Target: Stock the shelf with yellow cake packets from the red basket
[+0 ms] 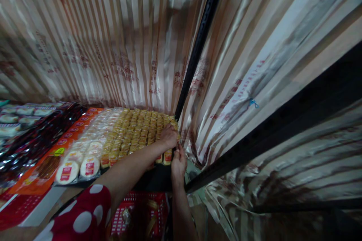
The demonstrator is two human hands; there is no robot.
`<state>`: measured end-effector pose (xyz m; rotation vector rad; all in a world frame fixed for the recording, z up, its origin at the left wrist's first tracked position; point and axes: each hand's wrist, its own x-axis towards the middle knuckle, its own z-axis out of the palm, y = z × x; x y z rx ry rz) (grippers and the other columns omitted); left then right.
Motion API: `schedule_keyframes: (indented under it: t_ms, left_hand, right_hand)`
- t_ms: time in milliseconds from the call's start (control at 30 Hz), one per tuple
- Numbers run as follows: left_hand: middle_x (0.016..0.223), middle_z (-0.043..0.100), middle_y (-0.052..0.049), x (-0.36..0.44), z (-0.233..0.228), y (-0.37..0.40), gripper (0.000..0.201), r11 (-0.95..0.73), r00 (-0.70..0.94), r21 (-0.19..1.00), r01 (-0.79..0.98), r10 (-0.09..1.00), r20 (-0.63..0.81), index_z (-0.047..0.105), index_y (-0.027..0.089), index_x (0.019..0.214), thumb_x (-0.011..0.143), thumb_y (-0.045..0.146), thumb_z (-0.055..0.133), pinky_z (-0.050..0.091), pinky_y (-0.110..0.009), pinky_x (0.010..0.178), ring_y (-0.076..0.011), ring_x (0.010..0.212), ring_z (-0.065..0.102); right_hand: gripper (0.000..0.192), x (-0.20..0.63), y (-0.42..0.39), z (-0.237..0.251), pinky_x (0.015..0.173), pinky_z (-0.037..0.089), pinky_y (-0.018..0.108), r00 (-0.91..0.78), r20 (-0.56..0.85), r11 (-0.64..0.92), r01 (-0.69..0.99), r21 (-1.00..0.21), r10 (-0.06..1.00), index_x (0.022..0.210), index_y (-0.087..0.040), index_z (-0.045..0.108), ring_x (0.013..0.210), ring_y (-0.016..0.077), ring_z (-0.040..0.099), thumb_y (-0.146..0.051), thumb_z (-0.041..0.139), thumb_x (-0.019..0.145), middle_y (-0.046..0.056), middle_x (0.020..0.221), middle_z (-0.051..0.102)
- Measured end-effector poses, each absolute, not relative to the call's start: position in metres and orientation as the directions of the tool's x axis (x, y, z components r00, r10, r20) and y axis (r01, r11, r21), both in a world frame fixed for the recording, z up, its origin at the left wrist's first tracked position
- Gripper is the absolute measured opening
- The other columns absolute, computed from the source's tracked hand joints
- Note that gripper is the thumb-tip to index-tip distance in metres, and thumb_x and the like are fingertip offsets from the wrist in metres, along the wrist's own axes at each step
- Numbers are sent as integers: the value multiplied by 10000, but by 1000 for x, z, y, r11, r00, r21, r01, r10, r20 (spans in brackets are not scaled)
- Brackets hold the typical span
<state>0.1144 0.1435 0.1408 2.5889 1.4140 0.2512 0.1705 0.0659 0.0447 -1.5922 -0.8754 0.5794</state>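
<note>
Rows of small yellow-wrapped snack packets (pixel 135 131) stand close together on a dark shelf (pixel 157 179). My left hand (pixel 169 136) reaches across them to the far right corner. Its fingers are curled at the last packets, and whatever they grip is hidden. Just below it, at the right end of the rows, my right hand (pixel 178 162) points upward with its fingers drawn together. What lies between those fingertips is too small and dim to make out. The two hands are close to each other, beside the foot of a black upright post (pixel 195 52).
Round white packaged cakes (pixel 89 166), orange snack bags (pixel 31 179) and dark shiny packets (pixel 31 141) lie to the left. A red basket (pixel 162 211) holding several items sits below. Striped curtain (pixel 135 37) hangs behind, and a thick black bar (pixel 271 120) slants across the right.
</note>
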Motion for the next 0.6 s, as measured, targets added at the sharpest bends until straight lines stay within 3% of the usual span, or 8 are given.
schedule_keyframes:
  t_ms: [300,467,600]
  left_hand:
    - [1055,600,-137,119,137,151,217,-519,521,254,816,851,66,657,101,936,759,166,549,387,-323,954,-248,1101,456]
    - [994,619,-112,116,138,157,189,-529,535,335,780,841,82,662,114,906,749,120,556,380,-304,947,-231,1071,478]
    - [861,642,-78,117,131,166,143,-466,478,451,761,873,96,654,125,743,706,22,562,382,-265,921,-188,966,525]
  right_hand:
    - [526,177,81,26,1005,374,374,577,84,-57,222,-973,812,1184,-129,599,1135,224,550,-389,368,789,133,1222,604]
    - [537,178,82,23,988,390,376,593,74,-75,224,-972,802,1186,-120,602,1114,229,564,-401,377,787,134,1198,620]
    - [543,177,83,28,965,408,367,579,59,-106,247,-963,813,1188,-118,605,1093,232,575,-397,378,781,135,1177,632]
